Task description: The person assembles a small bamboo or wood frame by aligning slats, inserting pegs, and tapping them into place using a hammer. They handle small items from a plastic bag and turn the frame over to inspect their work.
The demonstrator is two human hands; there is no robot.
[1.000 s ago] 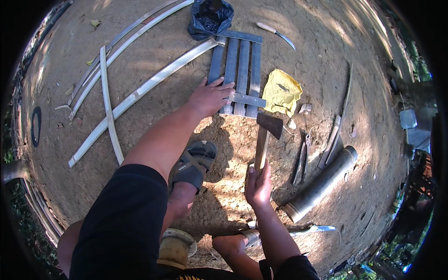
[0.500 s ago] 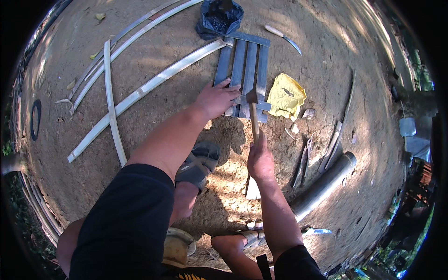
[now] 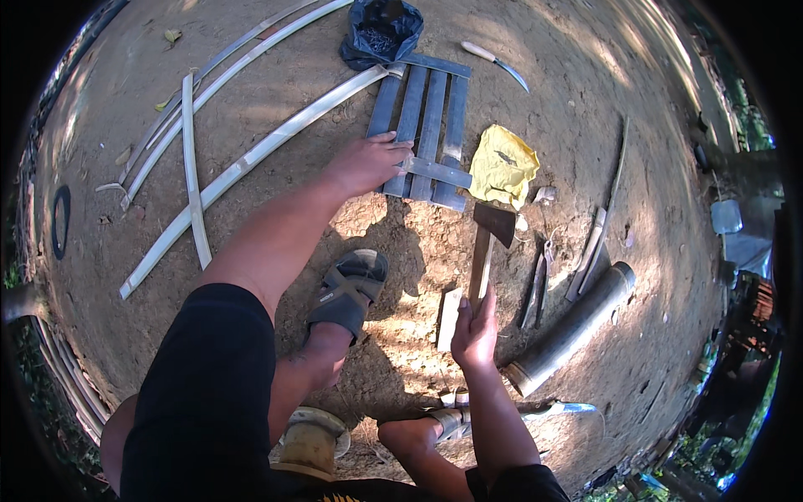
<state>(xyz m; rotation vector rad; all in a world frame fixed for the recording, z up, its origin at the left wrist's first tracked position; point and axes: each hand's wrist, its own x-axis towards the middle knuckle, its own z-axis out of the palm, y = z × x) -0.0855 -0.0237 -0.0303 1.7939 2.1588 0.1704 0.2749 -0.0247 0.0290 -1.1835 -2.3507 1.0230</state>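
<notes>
My left hand (image 3: 368, 165) holds the near left part of a slatted panel (image 3: 433, 117), its fingers by the end of the near crosspiece (image 3: 439, 171). The panel is made of dark flat slats with gaps between them, joined by a crosspiece near each end, and lies on the ground. My right hand (image 3: 475, 335) is wrapped round the wooden handle of a small axe (image 3: 495, 224). The rusty axe head is raised, apart from the panel, just nearer than a crumpled yellow sheet (image 3: 505, 167) with small dark bits, perhaps nails, on it.
A black plastic bag (image 3: 381, 38) of small metal pieces stands beyond the panel. A curved knife (image 3: 495, 64) lies at far right. Long pale split strips (image 3: 251, 163) cross the ground at left. At right are pliers-like tongs (image 3: 539, 280) and a dark bamboo tube (image 3: 573, 330).
My right hand has drawn the axe back and right, off the panel's near crosspiece. My left hand stays at the panel. The whole view has shifted slightly.
</notes>
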